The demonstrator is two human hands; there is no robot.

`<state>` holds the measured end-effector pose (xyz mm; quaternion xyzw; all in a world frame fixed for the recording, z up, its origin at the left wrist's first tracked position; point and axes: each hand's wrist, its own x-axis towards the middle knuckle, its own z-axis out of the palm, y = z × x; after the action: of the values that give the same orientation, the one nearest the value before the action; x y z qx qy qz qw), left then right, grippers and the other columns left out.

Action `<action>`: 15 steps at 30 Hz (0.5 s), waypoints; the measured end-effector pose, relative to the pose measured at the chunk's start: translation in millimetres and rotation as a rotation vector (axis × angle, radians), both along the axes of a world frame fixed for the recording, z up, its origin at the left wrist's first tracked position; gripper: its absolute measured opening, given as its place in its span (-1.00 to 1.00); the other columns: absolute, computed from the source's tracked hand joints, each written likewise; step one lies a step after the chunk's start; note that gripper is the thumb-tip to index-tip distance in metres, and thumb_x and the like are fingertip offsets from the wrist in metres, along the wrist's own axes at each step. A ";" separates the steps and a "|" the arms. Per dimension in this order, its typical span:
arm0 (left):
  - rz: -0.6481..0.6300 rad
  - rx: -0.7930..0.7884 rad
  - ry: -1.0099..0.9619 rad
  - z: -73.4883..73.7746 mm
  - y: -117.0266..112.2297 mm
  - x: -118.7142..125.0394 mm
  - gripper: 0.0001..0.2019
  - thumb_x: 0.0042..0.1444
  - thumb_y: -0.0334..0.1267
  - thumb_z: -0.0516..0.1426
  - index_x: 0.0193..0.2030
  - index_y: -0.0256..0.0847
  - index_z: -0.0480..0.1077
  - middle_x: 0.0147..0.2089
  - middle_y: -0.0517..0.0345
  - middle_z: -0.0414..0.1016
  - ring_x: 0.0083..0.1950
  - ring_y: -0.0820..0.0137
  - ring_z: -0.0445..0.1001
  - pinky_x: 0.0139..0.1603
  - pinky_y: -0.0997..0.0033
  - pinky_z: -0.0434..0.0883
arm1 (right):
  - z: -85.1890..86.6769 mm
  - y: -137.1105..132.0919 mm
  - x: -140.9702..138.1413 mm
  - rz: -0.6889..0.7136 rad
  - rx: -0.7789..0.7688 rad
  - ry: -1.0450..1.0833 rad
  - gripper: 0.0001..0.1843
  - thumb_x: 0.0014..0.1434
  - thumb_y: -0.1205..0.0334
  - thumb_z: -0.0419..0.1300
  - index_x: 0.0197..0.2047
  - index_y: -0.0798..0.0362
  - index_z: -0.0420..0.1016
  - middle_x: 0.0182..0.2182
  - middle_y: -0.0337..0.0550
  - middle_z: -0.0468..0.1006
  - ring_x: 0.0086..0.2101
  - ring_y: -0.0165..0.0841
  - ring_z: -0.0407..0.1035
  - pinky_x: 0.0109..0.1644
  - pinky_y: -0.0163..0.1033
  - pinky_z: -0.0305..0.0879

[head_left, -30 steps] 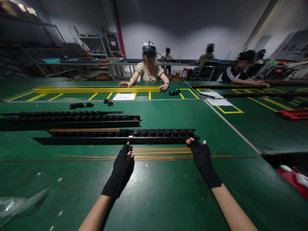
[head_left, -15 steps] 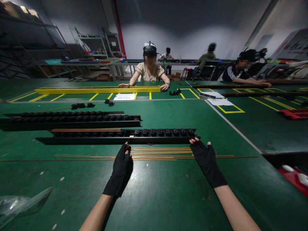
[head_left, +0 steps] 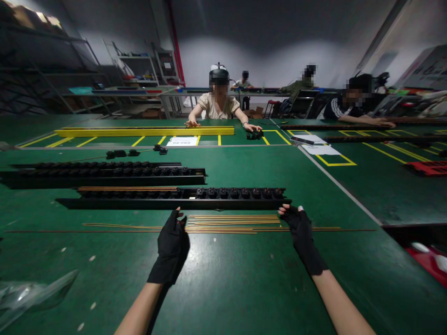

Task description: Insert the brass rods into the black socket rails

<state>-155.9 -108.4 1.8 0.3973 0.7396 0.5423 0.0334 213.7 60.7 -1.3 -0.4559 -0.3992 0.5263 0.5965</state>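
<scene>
Both my hands wear black fingerless gloves. My left hand (head_left: 171, 242) reaches to the near edge of a long black rail (head_left: 174, 199) with sockets along its right half and copper strips in its left half; its fingertips sit at the rail's middle. At the rail's right end my right hand (head_left: 298, 223) has its fingers curled and pressed against the rail. Between my hands lie several thin copper rods (head_left: 230, 223) on the green table (head_left: 226, 279).
A second black rail (head_left: 104, 173) full of sockets lies behind the first. Loose black sockets (head_left: 120, 153) sit further back. A person across the table touches a yellow rail (head_left: 146, 131). Other people work at the right. Clear plastic (head_left: 31, 295) lies at the near left.
My hands have stayed at the rail, with the right fingers curling more at its end. The person opposite has moved one hand off the yellow rail toward black parts at its right.
</scene>
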 end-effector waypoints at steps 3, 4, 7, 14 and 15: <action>-0.007 -0.026 0.082 3.6 -1.3 2.8 -0.55 0.24 -0.09 0.07 0.22 -0.17 0.37 -0.07 0.05 0.59 -0.11 0.34 0.56 -0.08 0.39 0.48 | 0.2 -3.8 -1.9 -0.082 0.064 -0.174 -0.37 0.08 -0.39 0.14 -0.30 0.07 0.60 -0.44 -0.13 0.63 -0.49 -0.33 0.46 -0.28 -0.12 0.44; -0.028 -0.028 0.090 4.4 -1.6 4.4 -0.55 0.24 -0.10 0.07 0.23 -0.16 0.37 -0.08 0.06 0.59 -0.13 0.34 0.56 -0.09 0.40 0.47 | 0.1 -5.4 -1.9 -0.090 0.071 -0.204 -0.35 0.07 -0.41 0.15 -0.32 0.08 0.59 -0.47 -0.13 0.62 -0.51 -0.34 0.44 -0.30 -0.14 0.41; -0.102 -0.023 0.063 6.1 -1.9 10.6 -0.56 0.27 -0.08 0.06 0.23 -0.17 0.36 -0.12 0.08 0.60 -0.18 0.38 0.56 -0.14 0.43 0.46 | -0.4 -10.0 -1.1 -0.111 0.094 -0.317 -0.34 0.08 -0.42 0.14 -0.33 0.07 0.60 -0.49 -0.13 0.60 -0.47 -0.32 0.46 -0.29 -0.17 0.37; -0.202 -0.048 0.125 7.5 -2.7 15.0 -0.54 0.33 -0.08 -0.02 0.29 -0.20 0.31 -0.01 0.01 0.61 -0.07 0.36 0.59 -0.09 0.44 0.48 | -4.2 -14.2 -0.6 -0.110 0.110 -0.504 -0.34 0.16 -0.42 0.05 -0.28 0.03 0.60 -0.34 -0.06 0.66 -0.36 -0.28 0.54 -0.23 -0.18 0.42; -0.209 -0.051 0.149 7.4 -2.9 15.0 -0.54 0.34 -0.09 -0.03 0.29 -0.20 0.30 0.02 -0.01 0.60 -0.05 0.35 0.59 -0.07 0.43 0.48 | -5.0 -14.5 -0.8 -0.106 0.114 -0.514 -0.34 0.17 -0.41 0.04 -0.28 0.03 0.60 -0.35 -0.06 0.66 -0.36 -0.28 0.54 -0.22 -0.17 0.43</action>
<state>-140.9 -111.2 9.2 0.5103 0.7083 0.4857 0.0449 212.9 46.3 -6.3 -0.5606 -0.5423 0.3380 0.5267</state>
